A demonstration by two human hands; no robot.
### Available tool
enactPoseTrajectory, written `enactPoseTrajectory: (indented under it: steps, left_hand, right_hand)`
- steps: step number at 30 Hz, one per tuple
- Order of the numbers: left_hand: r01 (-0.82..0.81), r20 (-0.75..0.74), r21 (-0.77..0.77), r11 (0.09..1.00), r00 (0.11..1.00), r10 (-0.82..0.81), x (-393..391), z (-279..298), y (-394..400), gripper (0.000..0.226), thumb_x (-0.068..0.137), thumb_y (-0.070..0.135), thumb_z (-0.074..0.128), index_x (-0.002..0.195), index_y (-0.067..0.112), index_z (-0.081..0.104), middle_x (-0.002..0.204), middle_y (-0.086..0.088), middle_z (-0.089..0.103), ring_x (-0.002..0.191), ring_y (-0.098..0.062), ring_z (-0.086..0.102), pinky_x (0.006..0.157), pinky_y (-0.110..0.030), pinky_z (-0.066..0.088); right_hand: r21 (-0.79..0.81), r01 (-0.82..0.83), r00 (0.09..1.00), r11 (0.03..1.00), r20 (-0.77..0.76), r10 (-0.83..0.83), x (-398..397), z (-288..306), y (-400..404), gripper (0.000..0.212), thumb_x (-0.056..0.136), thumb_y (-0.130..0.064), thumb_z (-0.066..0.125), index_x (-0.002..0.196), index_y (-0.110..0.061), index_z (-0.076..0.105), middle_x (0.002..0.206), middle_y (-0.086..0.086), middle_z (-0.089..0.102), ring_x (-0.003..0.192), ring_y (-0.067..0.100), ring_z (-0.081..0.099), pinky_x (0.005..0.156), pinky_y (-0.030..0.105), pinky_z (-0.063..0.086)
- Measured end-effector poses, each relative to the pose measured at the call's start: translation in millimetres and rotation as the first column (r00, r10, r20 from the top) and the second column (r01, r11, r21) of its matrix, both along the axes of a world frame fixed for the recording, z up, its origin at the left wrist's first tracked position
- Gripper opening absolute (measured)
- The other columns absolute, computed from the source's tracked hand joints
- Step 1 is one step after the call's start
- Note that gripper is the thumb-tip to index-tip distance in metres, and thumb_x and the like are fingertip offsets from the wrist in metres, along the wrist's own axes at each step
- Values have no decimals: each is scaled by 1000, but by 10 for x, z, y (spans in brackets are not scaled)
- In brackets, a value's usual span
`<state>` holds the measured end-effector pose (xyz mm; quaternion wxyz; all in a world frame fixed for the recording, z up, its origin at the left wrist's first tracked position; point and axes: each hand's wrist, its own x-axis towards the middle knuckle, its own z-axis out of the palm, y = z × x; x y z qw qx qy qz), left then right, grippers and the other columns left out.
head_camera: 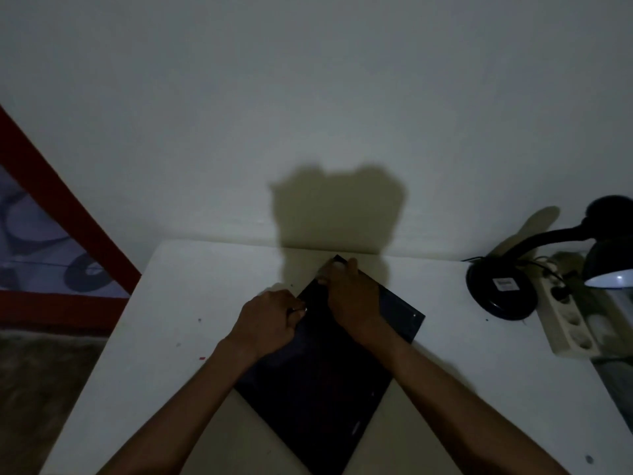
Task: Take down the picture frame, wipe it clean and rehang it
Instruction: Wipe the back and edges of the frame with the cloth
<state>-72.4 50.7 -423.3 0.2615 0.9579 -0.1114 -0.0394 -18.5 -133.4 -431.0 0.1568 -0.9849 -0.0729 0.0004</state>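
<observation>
A dark rectangular picture frame (318,382) lies flat and turned diagonally on the white table (191,303). My left hand (270,320) has curled fingers at the frame's left edge and pinches it there. My right hand (352,296) lies over the frame's far corner, fingers curled round that corner, with something pale under the fingertips that I cannot make out in the dim light. No cloth is plainly visible.
A black desk lamp (500,286), lit, stands at the table's right with a white power strip (565,320) beside it. The pale wall (308,114) rises right behind the table. A red-framed panel (61,214) leans at the left.
</observation>
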Motion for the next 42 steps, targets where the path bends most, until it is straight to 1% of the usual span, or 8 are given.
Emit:
enactPoseTrajectory:
  steps: [3,11,16,25,27,30,33,42]
  left_hand:
    - [-3,-9,-3,1000,1000,3,1,-5,-7,29,100,38,50,118,29,70,120,9,66,104,-13,62,87,-30,49]
    - [-7,13,20,1000,1000,6,-60,-4,-41,32,101,38,50,126,29,67,126,6,66,112,-14,61,92,-29,48]
    - [6,-24,123,992,1000,-3,5,-20,-85,35,101,40,47,129,29,63,129,5,63,113,-15,61,91,-27,49]
    - [125,-68,267,956,992,-111,167,170,-144,49,97,54,48,83,11,67,88,-1,62,82,-18,61,62,-28,39]
    - [125,-44,290,949,992,-117,206,226,-202,45,95,55,50,87,12,61,95,-3,62,81,-18,60,63,-30,41]
    - [196,-75,178,964,980,-185,316,260,-321,49,98,50,47,128,13,55,132,-8,54,111,-22,57,90,-37,47]
    - [299,-197,118,947,942,-273,469,235,-455,64,103,45,40,156,16,22,164,0,14,147,-19,23,118,-38,24]
    - [302,-146,280,911,952,-271,612,22,-630,50,104,37,38,148,15,39,162,1,22,142,-18,33,106,-36,32]
  right_hand:
    - [-136,98,995,986,37,-93,236,76,-133,47,98,-16,43,144,-24,44,139,17,44,95,34,64,78,36,49]
    - [-86,151,988,985,-23,-154,79,117,-26,51,99,-15,46,148,-25,39,143,16,38,101,34,62,85,37,49]
    - [-37,86,996,996,-18,-87,-413,-8,36,37,95,-13,50,130,-26,53,125,6,47,93,23,64,75,35,55]
    - [-119,346,937,931,-12,-350,13,91,56,46,93,-20,59,137,-24,45,133,10,45,97,26,65,66,29,39]
    - [-87,377,925,922,-22,-380,39,122,63,42,92,-19,58,133,-25,49,131,9,46,95,26,66,69,30,43]
    - [-47,471,881,881,-21,-473,-2,150,-63,34,95,-19,52,129,-23,53,125,11,48,88,30,67,69,32,46]
    - [-39,546,837,837,-16,-547,-182,114,-300,30,98,-25,48,127,-23,55,118,12,50,83,31,66,66,32,41]
    - [-78,523,851,849,-21,-525,-62,130,-165,28,96,-22,52,124,-17,54,127,13,48,90,29,66,67,29,40]
